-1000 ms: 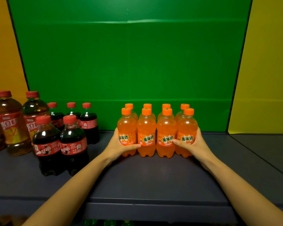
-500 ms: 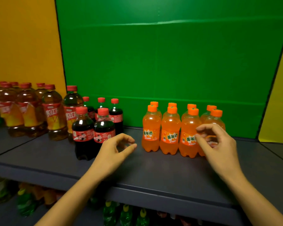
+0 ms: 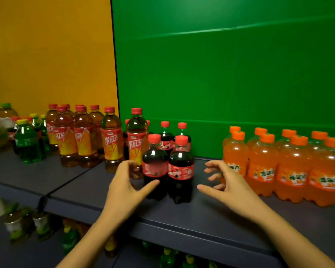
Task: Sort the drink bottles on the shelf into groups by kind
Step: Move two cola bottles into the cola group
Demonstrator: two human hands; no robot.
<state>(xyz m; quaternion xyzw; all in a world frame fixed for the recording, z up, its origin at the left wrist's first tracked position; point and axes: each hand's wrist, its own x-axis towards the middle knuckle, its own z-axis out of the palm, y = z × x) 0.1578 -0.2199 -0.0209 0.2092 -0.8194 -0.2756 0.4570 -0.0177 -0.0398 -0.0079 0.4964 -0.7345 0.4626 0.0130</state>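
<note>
risk: the two front cola bottles [image 3: 167, 167] stood tight together, so an uneven squeeze from either side could have tipped one into the tea bottles [image 3: 112, 144].
left hand [image 3: 124, 187]: spread wide, empty, thumb just beside the left cola.
right hand [image 3: 227, 185]: spread wide, empty, near the orange soda bottles [image 3: 278, 167].
shelf [image 3: 182, 215]: carried every group.

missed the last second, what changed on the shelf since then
Both hands let go of the orange bottles and moved left. The left hand and right hand are now open on either side of the two front cola bottles, not gripping them. The view swung left too. No bottle visibly moved; the orange group stands as it was.
</note>
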